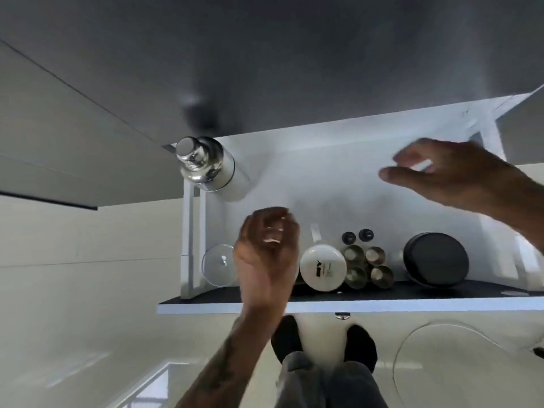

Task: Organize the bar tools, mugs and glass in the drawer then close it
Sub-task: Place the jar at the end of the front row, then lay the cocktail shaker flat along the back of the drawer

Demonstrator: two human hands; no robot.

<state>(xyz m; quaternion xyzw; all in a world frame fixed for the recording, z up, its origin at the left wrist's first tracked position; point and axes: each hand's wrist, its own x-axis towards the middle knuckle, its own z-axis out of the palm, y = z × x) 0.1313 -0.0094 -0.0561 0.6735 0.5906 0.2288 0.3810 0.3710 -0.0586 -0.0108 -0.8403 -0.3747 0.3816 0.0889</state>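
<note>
The white drawer [323, 160] stands pulled open below me. A steel cocktail shaker [206, 164] stands in its back left corner. Along the front are a clear glass [217, 269], a white mug [322, 267] with a dark logo, several small metal cups [368, 266], two black stoppers [356, 236] and a black mug [435, 260]. My left hand [266, 251] hovers between the glass and the white mug with its fingers curled in; what lies under it is hidden. My right hand [450, 175] is blurred over the back right of the drawer, with a thin white sliver showing at the fingers.
The drawer's dark front edge [382, 295] is nearest me, with a metal knob [342, 315] below it. A dark countertop [265, 54] overhangs the back of the drawer. My feet in black socks [323, 343] stand on the pale floor, and a thin white cable [412, 334] loops at the right.
</note>
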